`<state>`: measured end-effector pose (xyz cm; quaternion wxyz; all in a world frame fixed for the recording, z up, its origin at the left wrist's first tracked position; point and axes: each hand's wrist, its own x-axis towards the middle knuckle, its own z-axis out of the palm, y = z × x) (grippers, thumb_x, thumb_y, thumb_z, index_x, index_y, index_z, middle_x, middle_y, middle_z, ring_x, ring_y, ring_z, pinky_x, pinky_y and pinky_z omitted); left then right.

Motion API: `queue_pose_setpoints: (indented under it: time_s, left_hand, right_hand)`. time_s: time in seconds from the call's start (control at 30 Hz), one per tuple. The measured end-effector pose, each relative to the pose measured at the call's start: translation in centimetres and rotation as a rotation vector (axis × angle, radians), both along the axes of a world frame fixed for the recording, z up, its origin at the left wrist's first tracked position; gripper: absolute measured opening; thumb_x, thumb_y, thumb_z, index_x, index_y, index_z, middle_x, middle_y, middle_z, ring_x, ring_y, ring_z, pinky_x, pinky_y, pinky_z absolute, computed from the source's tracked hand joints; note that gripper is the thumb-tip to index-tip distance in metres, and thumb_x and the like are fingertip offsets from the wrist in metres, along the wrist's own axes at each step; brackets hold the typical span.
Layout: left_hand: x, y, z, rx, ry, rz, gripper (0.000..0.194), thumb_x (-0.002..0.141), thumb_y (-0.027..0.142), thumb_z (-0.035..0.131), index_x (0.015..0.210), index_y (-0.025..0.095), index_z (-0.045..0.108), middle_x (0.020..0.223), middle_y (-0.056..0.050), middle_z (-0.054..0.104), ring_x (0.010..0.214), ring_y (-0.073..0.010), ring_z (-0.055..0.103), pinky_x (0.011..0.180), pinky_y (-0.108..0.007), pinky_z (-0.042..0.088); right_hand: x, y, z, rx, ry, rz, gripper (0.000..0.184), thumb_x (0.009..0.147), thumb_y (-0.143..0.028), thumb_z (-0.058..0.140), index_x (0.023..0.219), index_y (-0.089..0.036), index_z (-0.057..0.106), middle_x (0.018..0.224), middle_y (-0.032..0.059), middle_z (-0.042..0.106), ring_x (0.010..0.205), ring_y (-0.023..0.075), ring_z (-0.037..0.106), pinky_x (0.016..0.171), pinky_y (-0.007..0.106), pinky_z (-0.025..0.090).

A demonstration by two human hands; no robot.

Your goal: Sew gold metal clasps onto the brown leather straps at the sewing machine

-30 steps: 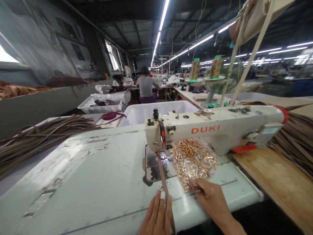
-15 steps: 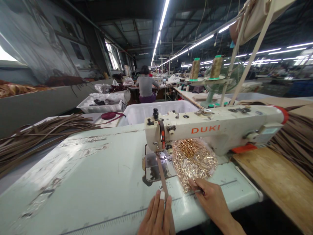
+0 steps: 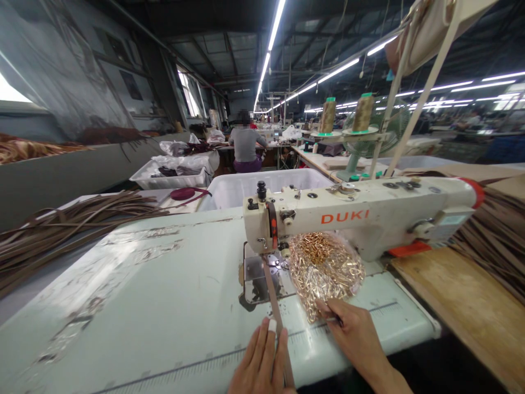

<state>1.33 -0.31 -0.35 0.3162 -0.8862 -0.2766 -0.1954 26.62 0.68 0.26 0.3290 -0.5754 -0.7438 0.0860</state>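
A narrow brown strap (image 3: 272, 293) runs from under the presser foot of the sewing machine (image 3: 348, 210) toward me. My left hand (image 3: 262, 355) lies flat on it near the table's front edge, fingers stretched forward. White tape wraps one fingertip. To the right, my right hand (image 3: 356, 331) is closed in a pinch round a small dark metal tool (image 3: 339, 322), mostly hidden by the fingers. Its fingertips are at the near edge of a clear bag (image 3: 328, 273) full of gold-coloured metal hardware, which sits under the machine arm.
Bundles of brown straps lie at left (image 3: 82, 219) and at far right (image 3: 496, 230). A maroon strap roll (image 3: 182, 193) sits behind the table. White plastic bins (image 3: 221, 189) stand beyond. Thread cones (image 3: 363, 112) rise behind the machine. A person (image 3: 246, 145) sits farther off, facing away.
My left hand has shifted very slightly to the left and toward me. The right hand, strap and bag look the same.
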Motion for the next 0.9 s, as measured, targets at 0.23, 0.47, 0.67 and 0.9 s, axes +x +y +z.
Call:
queue_pose_setpoints:
  time_s: [0.23,0.47,0.67,0.9]
  left_hand:
    - [-0.2,-0.1,0.2,-0.040,-0.044,-0.002,0.059,0.090,0.061,0.040,0.119,0.012,0.059,0.110,-0.011,0.066,0.106,-0.0265,0.060,0.090,-0.032,0.047]
    - [-0.3,0.2,0.0,-0.176,-0.090,0.005,0.055,0.090,0.055,0.046,0.122,0.011,0.055,0.112,-0.014,0.064,0.105,-0.0274,0.059,0.084,-0.031,0.053]
    - [-0.7,0.4,1.7,-0.422,-0.077,-0.029,0.045,0.088,0.036,0.057,0.126,0.012,0.050,0.118,-0.015,0.059,0.112,-0.0300,0.055,0.088,-0.035,0.054]
    - [-1.2,1.9,3.3,-0.683,-0.174,-0.156,0.032,0.096,0.015,0.035,0.125,0.012,0.047,0.112,-0.013,0.058,0.111,-0.0250,0.052,0.093,-0.036,0.050]
  right_hand:
    - [0.0,-0.1,0.0,0.014,0.032,-0.005,0.020,0.092,-0.021,0.046,0.075,-0.020,0.057,0.066,-0.0017,0.057,0.061,0.0142,0.056,0.059,0.025,0.032]
    - [-0.1,-0.1,0.2,0.031,0.030,-0.007,0.021,0.092,-0.021,0.046,0.073,-0.019,0.055,0.063,-0.0024,0.055,0.059,0.0129,0.055,0.058,0.024,0.031]
    - [-0.1,-0.1,0.3,0.030,0.016,-0.020,0.026,0.092,-0.024,0.044,0.068,-0.019,0.052,0.061,-0.0014,0.054,0.057,0.0134,0.054,0.057,0.024,0.032]
    - [0.2,0.0,-0.2,-0.015,0.021,-0.014,0.023,0.092,-0.025,0.045,0.072,-0.018,0.056,0.068,0.0009,0.060,0.062,0.0150,0.057,0.063,0.024,0.038]
